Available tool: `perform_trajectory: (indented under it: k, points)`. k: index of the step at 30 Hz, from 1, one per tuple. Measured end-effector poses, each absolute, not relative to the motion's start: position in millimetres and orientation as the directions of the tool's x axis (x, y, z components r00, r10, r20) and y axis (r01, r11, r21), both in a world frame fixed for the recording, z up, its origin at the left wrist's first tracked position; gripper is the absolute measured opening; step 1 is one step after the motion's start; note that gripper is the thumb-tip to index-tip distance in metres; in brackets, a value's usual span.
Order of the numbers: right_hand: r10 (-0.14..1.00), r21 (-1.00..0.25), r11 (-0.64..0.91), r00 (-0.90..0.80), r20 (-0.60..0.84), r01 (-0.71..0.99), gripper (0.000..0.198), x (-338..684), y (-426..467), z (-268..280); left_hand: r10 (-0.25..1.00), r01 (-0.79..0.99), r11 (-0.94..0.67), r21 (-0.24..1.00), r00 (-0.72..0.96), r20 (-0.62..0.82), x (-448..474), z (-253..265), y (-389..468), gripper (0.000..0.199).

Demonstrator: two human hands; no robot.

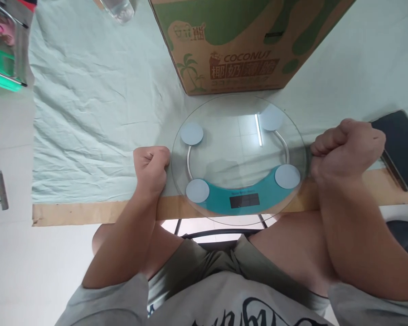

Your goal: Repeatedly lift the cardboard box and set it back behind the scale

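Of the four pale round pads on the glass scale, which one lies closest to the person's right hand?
The near-right pad, on the teal strip's right end, lies closest to the right hand; the other three sit farther left or farther back.

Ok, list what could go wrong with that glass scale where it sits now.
1. The round glass scale overhangs the table edge toward the person's lap; a nudge might tip it off.
2. The left hand and right hand are closed fists pressed at its rim; uneven pressure could slide it on the wrinkled cloth.
3. The cardboard box stands right behind it, so there seems little room to push it back.
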State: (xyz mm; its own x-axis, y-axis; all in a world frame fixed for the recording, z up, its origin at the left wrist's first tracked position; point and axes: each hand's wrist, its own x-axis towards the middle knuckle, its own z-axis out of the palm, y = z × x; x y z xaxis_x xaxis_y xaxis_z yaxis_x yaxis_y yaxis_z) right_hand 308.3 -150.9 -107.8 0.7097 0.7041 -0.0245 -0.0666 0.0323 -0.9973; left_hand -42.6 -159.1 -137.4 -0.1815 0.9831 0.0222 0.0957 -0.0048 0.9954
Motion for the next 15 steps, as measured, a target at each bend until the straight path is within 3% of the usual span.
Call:
perform_trajectory:
  k: [11,15]
  points:
    - [0.719,-0.992,0.062,0.694,-0.032,-0.111,0.061,310,-149,-104,0.992,0.181,0.022,0.983,-0.126,0.001,-38,-130,-155,0.05]
    - [0.689,-0.99,0.099,0.725,-0.008,-0.104,0.029,310,-139,-105,0.99,0.177,0.014,0.984,-0.141,0.011,-39,-135,-150,0.06]
